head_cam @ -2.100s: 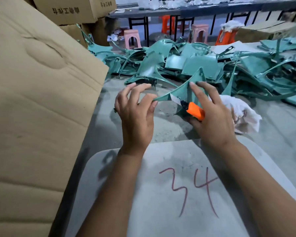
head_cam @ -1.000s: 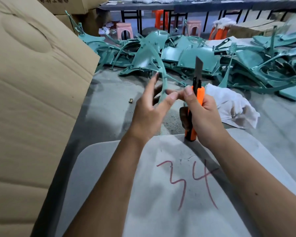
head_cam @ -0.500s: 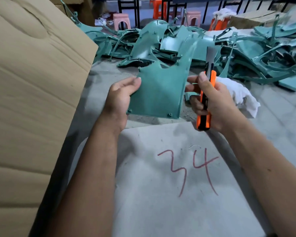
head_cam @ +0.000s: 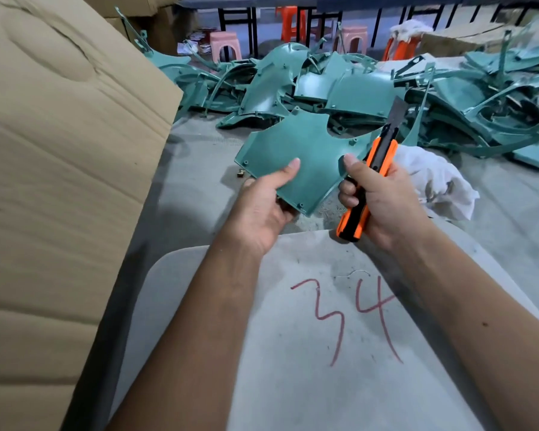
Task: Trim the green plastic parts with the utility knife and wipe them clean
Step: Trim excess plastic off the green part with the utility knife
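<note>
Fingers [head_cam: 288,169] of the left hand [head_cam: 262,209]: thumb laid on the upper face of the green plastic part [head_cam: 296,157], the others curled beneath its near corner, pinching it. Right hand [head_cam: 377,197]: fingers wrapped round the orange utility knife [head_cam: 367,185], thumb upright along its side beside the part's right edge, blade extended and pointing up and away. Head view, sole view. Change: half a second ago the part stood upright facing the camera; it now lies tilted flatter, broad face up, held in the air above the grey table [head_cam: 199,157] in front of the pile of green parts [head_cam: 355,88]. Blade off the plastic; judged an inspection or re-presenting of an edge, trimming of this piece unfinished. White rag [head_cam: 436,185] lies behind the right hand, untouched. Both forearms reach forward over the numbered board [head_cam: 293,384]. Cardboard box [head_cam: 59,150] at left.
</note>
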`<state>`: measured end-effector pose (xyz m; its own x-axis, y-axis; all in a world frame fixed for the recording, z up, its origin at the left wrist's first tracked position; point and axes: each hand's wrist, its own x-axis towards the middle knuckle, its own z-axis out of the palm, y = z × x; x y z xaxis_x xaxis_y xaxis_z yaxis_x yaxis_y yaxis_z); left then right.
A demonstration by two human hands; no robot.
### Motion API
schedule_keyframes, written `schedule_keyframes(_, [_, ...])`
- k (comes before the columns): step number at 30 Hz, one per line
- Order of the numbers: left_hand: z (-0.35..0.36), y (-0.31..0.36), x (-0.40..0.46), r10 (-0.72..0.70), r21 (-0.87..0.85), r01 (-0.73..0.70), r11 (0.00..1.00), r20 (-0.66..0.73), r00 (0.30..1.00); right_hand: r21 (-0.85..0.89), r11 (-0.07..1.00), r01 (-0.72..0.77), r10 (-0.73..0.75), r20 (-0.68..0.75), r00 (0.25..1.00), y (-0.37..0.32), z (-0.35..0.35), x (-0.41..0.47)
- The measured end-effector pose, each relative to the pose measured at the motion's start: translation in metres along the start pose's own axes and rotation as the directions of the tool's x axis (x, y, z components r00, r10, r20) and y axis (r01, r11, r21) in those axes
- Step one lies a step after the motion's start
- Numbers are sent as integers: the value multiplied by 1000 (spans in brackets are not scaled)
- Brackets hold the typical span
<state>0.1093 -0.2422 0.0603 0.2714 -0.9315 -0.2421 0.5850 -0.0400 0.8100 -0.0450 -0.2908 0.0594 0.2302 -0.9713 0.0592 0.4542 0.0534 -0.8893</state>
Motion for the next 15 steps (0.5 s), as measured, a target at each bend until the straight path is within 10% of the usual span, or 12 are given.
schedule_keyframes(8, [-11, 7, 9, 66, -280, -135, 950, -243, 968, -644, 669, 372, -94, 423, 901, -7, -4, -8])
schedule_keyframes(11, [-14, 9, 11, 47, -319, -121, 940, -232, 972, -721, 354, 595, -64, 616, 785, -7, 1, -11])
schedule_keyframes(15, [-15, 12, 9, 6, -333, -67, 940, -181, 983, -740, 245, 627, -73, 630, 773, -5, 2, -10])
